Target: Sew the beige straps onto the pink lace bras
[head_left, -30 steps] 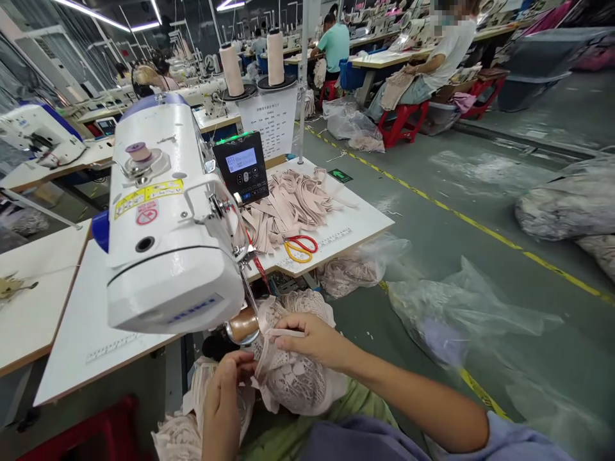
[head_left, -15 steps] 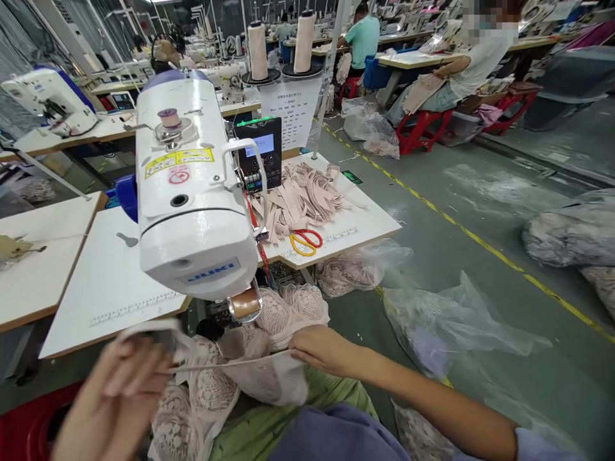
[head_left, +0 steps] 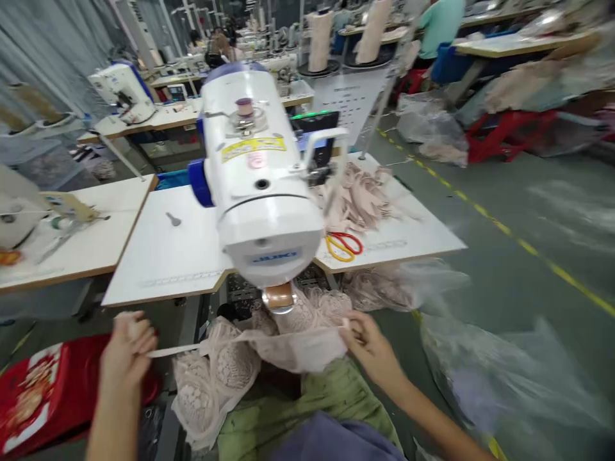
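Beige lace bras lie over my lap and hang below the head of the white sewing machine. My left hand is closed on the end of a narrow pale strap, pulled out to the left. At the other side my right hand pinches the edge of the bra's thin sheer wing. Strap and wing stretch in a nearly straight line between both hands, in front of the machine. Blur hides the finer detail of the fingers.
Scissors with red and yellow handles lie on the white table by a heap of beige strips. A red stool stands at left. Plastic bags cover floor at right.
My left hand has drawn the strap out, and it now looks tauter. My right hand has turned, showing its fingers. The view has swung left, so the machine sits further right.
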Available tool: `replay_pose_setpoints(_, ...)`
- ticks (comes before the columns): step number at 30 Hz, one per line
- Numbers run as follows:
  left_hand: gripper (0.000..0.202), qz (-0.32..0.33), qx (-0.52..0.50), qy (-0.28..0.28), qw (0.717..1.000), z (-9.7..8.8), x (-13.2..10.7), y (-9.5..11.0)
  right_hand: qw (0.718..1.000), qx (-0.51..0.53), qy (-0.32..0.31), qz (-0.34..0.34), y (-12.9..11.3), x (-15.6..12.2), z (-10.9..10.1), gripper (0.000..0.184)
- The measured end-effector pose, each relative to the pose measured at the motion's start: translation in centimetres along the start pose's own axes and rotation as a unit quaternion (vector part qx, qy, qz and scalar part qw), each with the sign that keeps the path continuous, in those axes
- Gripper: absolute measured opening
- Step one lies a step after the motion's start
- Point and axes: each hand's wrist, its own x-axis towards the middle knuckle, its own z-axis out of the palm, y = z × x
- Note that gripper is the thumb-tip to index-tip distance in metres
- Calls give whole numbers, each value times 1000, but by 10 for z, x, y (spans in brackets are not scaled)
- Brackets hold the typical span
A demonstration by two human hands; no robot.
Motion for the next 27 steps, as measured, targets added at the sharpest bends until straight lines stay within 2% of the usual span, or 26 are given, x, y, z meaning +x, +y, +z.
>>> replay_pose_setpoints(1, 38, -11, 24, -34, 999, 3, -3, -13, 999, -12, 50, -7, 2, -1, 3, 31)
replay_pose_setpoints(2, 27, -21, 49, -70, 996, 7, -6, -28, 997, -25, 68, -20, 1, 0, 5, 30)
replay_pose_setpoints(3, 24, -28, 74, -106, 991, 12, -11, -42, 997, -40, 52, -35, -4, 0, 8, 29)
replay_pose_setpoints(6, 37, -58, 141, -210, 966, 34, -32, -83, 990, -55, -112, -69, -34, 6, 16, 28)
replay_pose_setpoints(8, 43, -59, 177, -267, 945, 49, -50, -100, 976, -39, -199, -73, -60, 10, 21, 23)
replay_pose_setpoints(11, 41, -52, 224, -339, 912, 66, -70, -108, 961, -10, -268, -73, -91, 17, 27, 19)
replay_pose_setpoints(14, 39, 32, 334, -392, 857, 75, -82, -107, 954, -1, -288, -86, -107, 21, 27, 23)
replay_pose_setpoints(17, 41, 137, 455, -405, 781, 79, -88, -108, 948, -20, -298, -113, -113, 22, 23, 25)
replay_pose_setpoints(21, 37, 164, 510, -424, 730, 84, -91, -110, 931, -65, -316, -168, -117, 25, 19, 23)
replay_pose_setpoints(23, 34, 155, 497, -439, 733, 87, -88, -110, 916, -89, -334, -204, -118, 28, 18, 20)
replay_pose_setpoints(25, 32, 135, 468, -441, 754, 90, -82, -109, 896, -113, -360, -235, -116, 33, 17, 20)
replay_pose_setpoints(27, 26, 122, 442, -420, 784, 91, -76, -113, 891, -133, -362, -237, -109, 37, 16, 21)
